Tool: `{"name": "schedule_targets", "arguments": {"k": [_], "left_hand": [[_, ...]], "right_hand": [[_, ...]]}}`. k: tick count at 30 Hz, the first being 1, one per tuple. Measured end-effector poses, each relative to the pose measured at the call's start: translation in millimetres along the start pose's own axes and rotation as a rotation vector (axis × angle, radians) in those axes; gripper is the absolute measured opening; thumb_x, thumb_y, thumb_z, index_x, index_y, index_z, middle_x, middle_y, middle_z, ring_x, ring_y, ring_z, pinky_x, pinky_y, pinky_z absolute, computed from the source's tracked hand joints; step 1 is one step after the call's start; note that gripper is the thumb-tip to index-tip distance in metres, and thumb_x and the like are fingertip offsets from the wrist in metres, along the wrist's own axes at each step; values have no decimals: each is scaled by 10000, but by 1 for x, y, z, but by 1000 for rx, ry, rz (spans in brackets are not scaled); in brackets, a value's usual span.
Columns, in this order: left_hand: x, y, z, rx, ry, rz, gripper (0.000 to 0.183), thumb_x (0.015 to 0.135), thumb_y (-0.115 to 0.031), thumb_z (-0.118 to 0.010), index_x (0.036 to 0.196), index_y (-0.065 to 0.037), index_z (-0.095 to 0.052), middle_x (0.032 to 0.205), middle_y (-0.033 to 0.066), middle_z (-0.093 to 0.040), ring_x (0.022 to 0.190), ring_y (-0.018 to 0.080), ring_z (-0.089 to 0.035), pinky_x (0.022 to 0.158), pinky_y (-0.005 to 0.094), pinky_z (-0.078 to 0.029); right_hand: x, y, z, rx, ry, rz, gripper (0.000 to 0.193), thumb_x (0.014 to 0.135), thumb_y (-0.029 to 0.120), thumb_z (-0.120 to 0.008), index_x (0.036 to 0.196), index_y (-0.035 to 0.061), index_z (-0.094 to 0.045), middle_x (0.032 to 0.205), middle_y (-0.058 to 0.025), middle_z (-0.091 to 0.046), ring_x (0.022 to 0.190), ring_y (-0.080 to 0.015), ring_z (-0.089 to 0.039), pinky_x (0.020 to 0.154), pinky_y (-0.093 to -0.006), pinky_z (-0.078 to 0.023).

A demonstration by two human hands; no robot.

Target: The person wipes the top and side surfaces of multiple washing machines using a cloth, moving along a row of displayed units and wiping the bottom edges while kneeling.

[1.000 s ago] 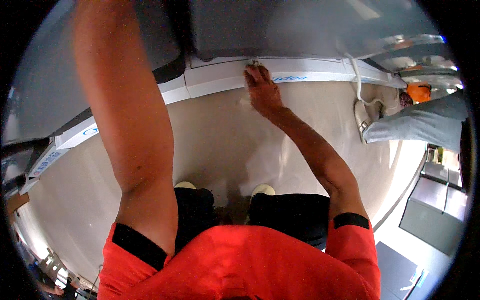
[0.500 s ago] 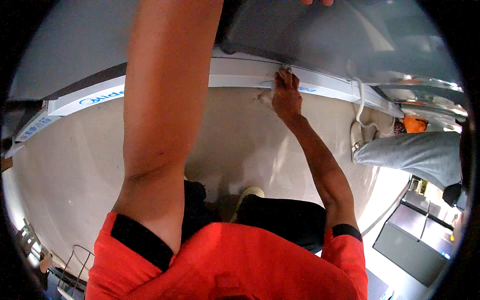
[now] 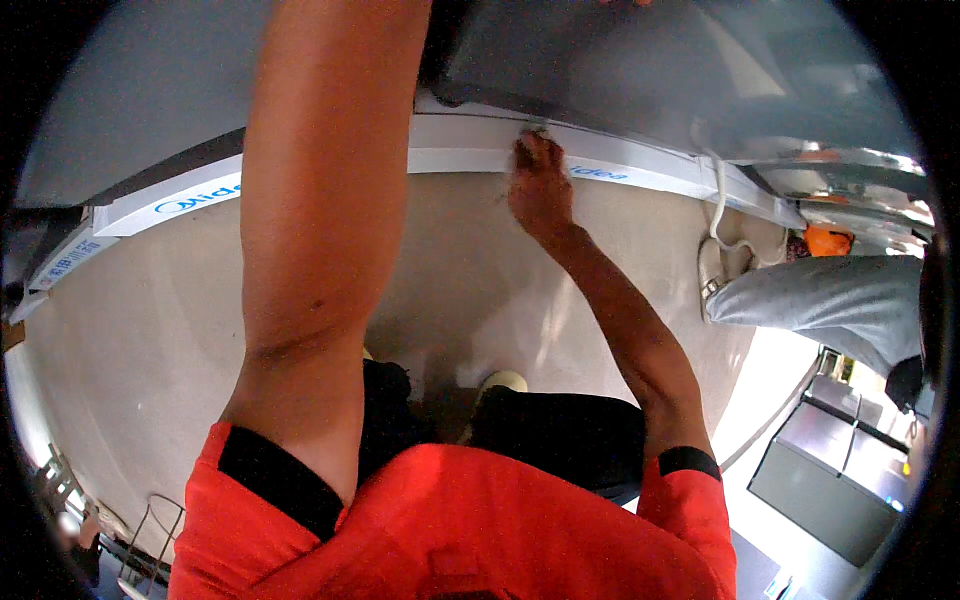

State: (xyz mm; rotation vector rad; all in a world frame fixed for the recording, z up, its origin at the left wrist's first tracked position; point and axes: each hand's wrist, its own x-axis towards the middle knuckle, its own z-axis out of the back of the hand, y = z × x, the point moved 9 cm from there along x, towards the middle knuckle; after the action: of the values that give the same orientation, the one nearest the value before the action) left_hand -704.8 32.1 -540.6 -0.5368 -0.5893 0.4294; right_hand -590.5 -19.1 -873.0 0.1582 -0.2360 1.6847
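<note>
My right hand (image 3: 542, 188) is closed at the upper edge of a long white strip (image 3: 460, 160) with blue lettering, just below a large grey glossy panel (image 3: 620, 70). A small greyish bit shows at its fingertips, blurred and too small to name. My left forearm (image 3: 325, 180) stretches up across the strip and a matt grey panel (image 3: 150, 90). Its hand lies beyond the upper edge of the picture. At the top right of centre a few fingertips (image 3: 628, 2) show; whose they are, I cannot tell.
A white cable (image 3: 720, 195) hangs over the strip at the right. Beside it are a person's grey trouser leg (image 3: 820, 300), a pale shoe (image 3: 711, 265) and an orange thing (image 3: 828, 242). A large grey box (image 3: 825, 485) stands lower right. A wire rack (image 3: 155, 540) is lower left.
My right hand has slid left along the strip, uncovering more of the blue lettering to its right. My left arm has shifted slightly left. The fingertips at the top show less.
</note>
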Motion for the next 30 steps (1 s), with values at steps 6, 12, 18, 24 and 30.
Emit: {"name": "schedule_targets", "arguments": {"k": [6, 12, 18, 24, 30], "left_hand": [[-2, 0, -1, 2, 3, -6, 510, 945, -433, -528, 948, 54, -677, 824, 178, -698, 686, 219, -709, 607, 286, -587], [0, 0, -1, -14, 12, -14, 511, 948, -430, -523, 950, 57, -676, 825, 180, -698, 687, 223, -709, 605, 289, -587], [4, -2, -6, -18, 29, -28, 512, 951, -427, -519, 952, 60, -676, 827, 182, -698, 688, 227, -710, 604, 292, -588], [8, 0, -8, -26, 47, -35, 513, 954, -424, -514, 954, 63, -675, 828, 184, -698, 689, 232, -710, 603, 295, -589], [8, -1, -5, 5, 14, -10, 507, 960, -409, -508, 940, 71, -671, 845, 198, -694, 699, 245, -711, 594, 315, -592]], "right_hand": [[-8, -33, -12, -20, 20, 33, 473, 766, 57, -607, 1234, 34, -539, 1310, -83, -453, 1202, -303, -426, 951, -380, -478], [-15, -88, -44, -409, 265, -250, 512, 802, 176, -557, 1265, -33, -486, 1351, -191, -420, 1245, -386, -370, 1074, -468, -266], [6, 89, -16, 313, -174, 319, 583, 746, 20, -557, 1306, -65, -416, 1459, -212, -294, 1361, -470, -232, 1131, -545, -188], [11, 44, -9, 356, -57, 356, 581, 779, 44, -599, 1335, 14, -433, 1456, -144, -327, 1350, -341, -328, 1052, -374, -411], [-35, -156, -50, 71, 85, -185, 620, 845, 55, -484, 1439, 134, -322, 1463, -140, -335, 1316, -359, -365, 986, -437, -462]]}}
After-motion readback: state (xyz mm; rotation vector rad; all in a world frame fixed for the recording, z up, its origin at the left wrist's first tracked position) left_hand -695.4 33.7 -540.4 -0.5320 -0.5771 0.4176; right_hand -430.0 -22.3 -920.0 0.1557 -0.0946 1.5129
